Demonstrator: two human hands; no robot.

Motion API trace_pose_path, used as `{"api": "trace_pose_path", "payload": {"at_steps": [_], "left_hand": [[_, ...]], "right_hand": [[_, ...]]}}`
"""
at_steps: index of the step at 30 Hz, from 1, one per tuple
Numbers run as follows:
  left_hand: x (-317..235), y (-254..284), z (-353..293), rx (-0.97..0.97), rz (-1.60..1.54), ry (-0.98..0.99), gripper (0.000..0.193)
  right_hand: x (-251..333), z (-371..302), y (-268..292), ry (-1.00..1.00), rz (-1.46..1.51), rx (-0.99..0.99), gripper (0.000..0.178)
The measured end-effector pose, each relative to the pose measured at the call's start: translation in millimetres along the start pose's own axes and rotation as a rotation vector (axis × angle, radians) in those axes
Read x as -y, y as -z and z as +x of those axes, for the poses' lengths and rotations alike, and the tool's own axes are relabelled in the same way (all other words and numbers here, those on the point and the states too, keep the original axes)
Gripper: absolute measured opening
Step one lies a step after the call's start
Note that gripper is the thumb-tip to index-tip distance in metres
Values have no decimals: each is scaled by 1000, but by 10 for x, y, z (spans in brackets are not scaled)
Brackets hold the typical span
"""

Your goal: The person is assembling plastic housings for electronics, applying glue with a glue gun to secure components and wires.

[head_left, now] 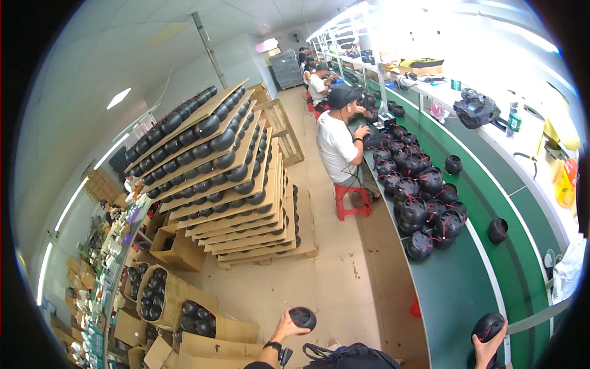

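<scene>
My left hand [283, 327], with a dark band at its wrist, is closed around a black round shell [303, 318] held out over the floor. At the lower right, my right hand [490, 350] grips another glossy black round shell [488, 326] by its side, at the green-topped bench. Part of a further dark object shows beneath that shell, cut off by the picture's edge. Farther along the bench lies a heap of black round shells [414, 211] with red wires. One single shell [498, 230] sits apart on the green belt [476, 209].
Left of the aisle rises a tall stack of cardboard sheets [270, 212] bearing rows of black domes. Open cartons [161, 317] of domes stand at the lower left. A seated co-worker [338, 144] on a red stool [353, 202] works at the bench; more people sit beyond.
</scene>
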State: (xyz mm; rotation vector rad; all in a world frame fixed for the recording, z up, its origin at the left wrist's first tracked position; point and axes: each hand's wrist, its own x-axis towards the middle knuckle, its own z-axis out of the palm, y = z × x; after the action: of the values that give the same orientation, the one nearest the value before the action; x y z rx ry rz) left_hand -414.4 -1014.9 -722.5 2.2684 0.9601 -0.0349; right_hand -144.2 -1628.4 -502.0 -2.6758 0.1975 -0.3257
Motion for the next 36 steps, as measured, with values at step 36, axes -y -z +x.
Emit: {"api": "trace_pose_path", "payload": {"at_steps": [36], "left_hand": [[-2711, 3917, 4106, -143, 317, -182, 127]], "right_hand": [[8409, 3145, -3809, 1247, 1010, 825, 113]]}}
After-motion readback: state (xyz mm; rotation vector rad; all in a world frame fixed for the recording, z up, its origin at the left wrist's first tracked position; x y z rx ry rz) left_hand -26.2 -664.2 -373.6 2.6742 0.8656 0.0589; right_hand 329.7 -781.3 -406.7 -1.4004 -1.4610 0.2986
